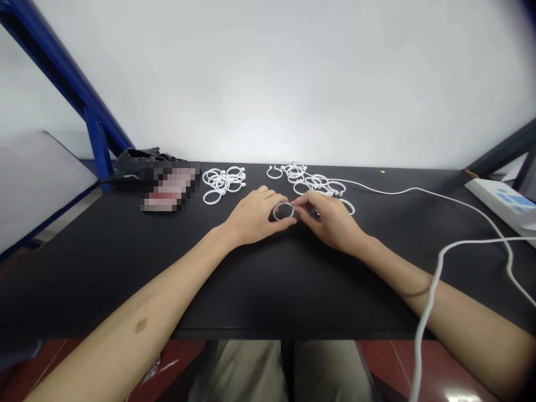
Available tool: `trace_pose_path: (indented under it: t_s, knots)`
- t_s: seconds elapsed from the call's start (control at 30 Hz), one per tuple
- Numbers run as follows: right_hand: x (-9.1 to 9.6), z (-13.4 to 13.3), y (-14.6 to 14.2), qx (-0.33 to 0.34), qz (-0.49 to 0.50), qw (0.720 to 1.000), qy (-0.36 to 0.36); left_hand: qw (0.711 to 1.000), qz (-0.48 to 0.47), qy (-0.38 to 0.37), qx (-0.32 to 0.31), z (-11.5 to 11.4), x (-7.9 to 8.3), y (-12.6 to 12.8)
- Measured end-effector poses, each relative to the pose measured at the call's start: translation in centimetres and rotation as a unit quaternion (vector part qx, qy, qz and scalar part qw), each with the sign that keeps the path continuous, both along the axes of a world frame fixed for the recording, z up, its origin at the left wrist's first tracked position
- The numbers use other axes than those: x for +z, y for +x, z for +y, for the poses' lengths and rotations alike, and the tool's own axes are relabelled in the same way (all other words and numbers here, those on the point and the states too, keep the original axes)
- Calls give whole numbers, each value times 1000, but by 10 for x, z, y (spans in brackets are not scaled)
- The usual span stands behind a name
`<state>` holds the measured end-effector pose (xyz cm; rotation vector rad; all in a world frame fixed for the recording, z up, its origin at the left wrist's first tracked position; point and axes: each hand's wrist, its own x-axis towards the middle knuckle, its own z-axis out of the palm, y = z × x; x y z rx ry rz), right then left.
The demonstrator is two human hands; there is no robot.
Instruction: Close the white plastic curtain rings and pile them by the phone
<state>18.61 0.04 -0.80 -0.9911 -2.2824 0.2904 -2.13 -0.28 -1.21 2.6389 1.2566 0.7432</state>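
Holding a white ring (285, 203) at the blk table (251, 290), your L hand (256, 216) curled round it, your R hand (331, 221) pinching its right edge, w/ L-side ring pile (221, 183) & R-side ring pile (295, 172) just beyond.

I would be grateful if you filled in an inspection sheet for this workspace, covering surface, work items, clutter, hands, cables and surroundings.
Surface: black table, with a small yellow speck near the back.
Work items: one ring at the hands; a left pile of white rings and a right pile of white rings.
Clutter: crumpled black item and a blurred object at left; white box at right.
Hands: left hand curls around the ring; right hand pinches its right edge.
Cables: thin white cable across the table; thicker white cable crossing before the right forearm, contact unclear.
Surroundings: white wall, blue frame, red floor.
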Motion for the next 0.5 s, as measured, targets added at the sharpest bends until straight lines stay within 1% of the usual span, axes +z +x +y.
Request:
trace_pose_path:
  t_s: [0.17, 0.27, 0.33, 0.4, 0.5]
  knots:
    - [-6, 1, -2, -17, -2, 1000, -1, 1000, 3, -8, 3, -1, -1, 0]
    - [-5, 4, -4, -34, -13, 999, 7, 1000, 10, 0, 13, 1, 0, -1]
    - [-3, 10, -9, -52, -41, 997, 37, 997, 21, 37, 57, 5, 1, -5]
    - [0, 23, -17, -61, -88, 992, 73, 987, 34, 84, 132, 10, 1, -14]
    - [2, 52, -36, -53, -211, 969, 119, 962, 45, 122, 239, 18, 0, -32]
